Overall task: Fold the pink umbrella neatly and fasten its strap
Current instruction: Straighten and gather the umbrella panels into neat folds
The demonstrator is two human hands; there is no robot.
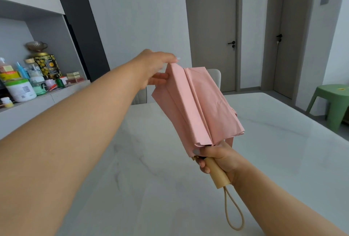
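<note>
1. The left hand (154, 67) pinches the far top corner of a panel of the collapsed pink fabric umbrella (196, 107)
2. The umbrella slants in the air above the white marble table (143, 169), between both hands
3. The right hand (217, 158) grips its pale wooden handle (217, 174); a beige cord loop (233, 209) hangs below that hand

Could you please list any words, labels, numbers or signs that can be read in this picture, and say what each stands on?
No text can be read.
White tub: a barcode label, print too small to read.
Black and gold tin: a round label with characters, too blurred to read.
Other bottles on the shelf: labels blurred.
Umbrella, handle, table, doors, stool: no visible text.
</note>
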